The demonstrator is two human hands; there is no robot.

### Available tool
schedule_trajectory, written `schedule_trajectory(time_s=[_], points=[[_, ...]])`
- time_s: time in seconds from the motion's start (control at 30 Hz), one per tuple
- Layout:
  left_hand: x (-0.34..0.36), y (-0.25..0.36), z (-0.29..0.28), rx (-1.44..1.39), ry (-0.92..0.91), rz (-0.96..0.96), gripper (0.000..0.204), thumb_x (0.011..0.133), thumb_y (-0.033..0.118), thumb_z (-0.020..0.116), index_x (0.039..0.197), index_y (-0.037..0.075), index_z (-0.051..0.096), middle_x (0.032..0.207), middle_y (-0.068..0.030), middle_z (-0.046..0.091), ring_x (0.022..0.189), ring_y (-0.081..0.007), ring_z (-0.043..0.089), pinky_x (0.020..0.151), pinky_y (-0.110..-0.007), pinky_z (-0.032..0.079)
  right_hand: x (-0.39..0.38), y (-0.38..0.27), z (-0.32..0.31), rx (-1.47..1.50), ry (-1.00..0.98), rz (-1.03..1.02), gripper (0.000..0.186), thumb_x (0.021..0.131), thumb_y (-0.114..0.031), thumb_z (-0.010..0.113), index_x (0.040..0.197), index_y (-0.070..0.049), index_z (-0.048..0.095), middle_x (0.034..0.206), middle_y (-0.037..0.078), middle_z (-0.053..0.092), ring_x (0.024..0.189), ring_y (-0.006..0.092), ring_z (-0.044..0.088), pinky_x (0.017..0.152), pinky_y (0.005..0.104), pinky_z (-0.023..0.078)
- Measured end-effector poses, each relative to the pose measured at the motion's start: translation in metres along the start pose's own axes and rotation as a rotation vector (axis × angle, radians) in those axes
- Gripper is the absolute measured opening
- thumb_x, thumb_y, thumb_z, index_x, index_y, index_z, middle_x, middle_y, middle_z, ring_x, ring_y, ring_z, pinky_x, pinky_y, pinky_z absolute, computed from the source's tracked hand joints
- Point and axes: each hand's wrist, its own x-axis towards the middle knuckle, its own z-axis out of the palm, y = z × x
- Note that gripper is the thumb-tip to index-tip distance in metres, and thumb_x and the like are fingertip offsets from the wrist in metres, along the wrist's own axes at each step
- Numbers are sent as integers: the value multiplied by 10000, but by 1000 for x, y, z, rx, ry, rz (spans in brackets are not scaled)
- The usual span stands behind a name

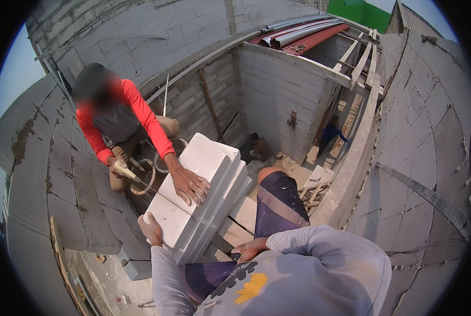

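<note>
A stack of white lightweight concrete blocks (206,203) stands in front of me. My left hand (151,229) grips the near left end of the top block (164,217). Across that block lies the thin blade of a handsaw (124,171), its pale handle in a co-worker's hand. The co-worker's other hand (190,184) presses flat on the block's top, fingers spread. By my lap, right of the stack, my right hand (250,249) has curled fingers beside something dark; what they hold is too hidden to name.
The co-worker (117,113) in red sleeves sits opposite, beside a round bucket (143,176). Below are a deep room and two other people (260,147) (331,131). Grey block walls (420,131) rise on both sides; metal sheets (301,37) lie atop the far wall.
</note>
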Motion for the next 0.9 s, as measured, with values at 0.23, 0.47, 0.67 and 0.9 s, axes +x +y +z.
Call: schedule_trajectory(time_s=[0.23, 0.47, 0.67, 0.9], points=[[0, 0, 2, -25, -28, 13, 526, 1084, 390, 648, 1378, -35, 554, 1320, -288, 655, 1233, -441, 633, 1076, -484, 473, 8, 1, -8, 11, -121, -13, 1049, 887, -609, 727, 1687, -50, 340, 1688, 264, 415, 1561, 391, 416, 1280, 445, 351], [-6, 14, 2, -16, -18, -27, 516, 1068, 396, 672, 1349, -25, 574, 1293, -284, 663, 1210, -441, 640, 1059, -482, 482, 9, 3, -11, -42, -114, -47, 891, 950, -496, 675, 1622, 23, 406, 1643, 278, 469, 1518, 407, 471, 1243, 470, 394], [-1, 6, -3, -39, -30, -70, 560, 1059, 419, 679, 1384, -24, 568, 1363, -292, 647, 1278, -444, 621, 1092, -483, 468, 5, 14, -7, -45, -39, -8, 976, 946, -558, 654, 1669, 14, 337, 1725, 260, 351, 1587, 388, 377, 1299, 437, 327], [-6, 25, -7, -30, -23, -68, 532, 1051, 404, 677, 1372, -8, 575, 1306, -278, 665, 1221, -434, 644, 1077, -484, 479, -1, 8, -5, -40, -4, -25, 957, 945, -543, 677, 1655, 17, 361, 1708, 263, 379, 1581, 391, 381, 1301, 429, 324]])
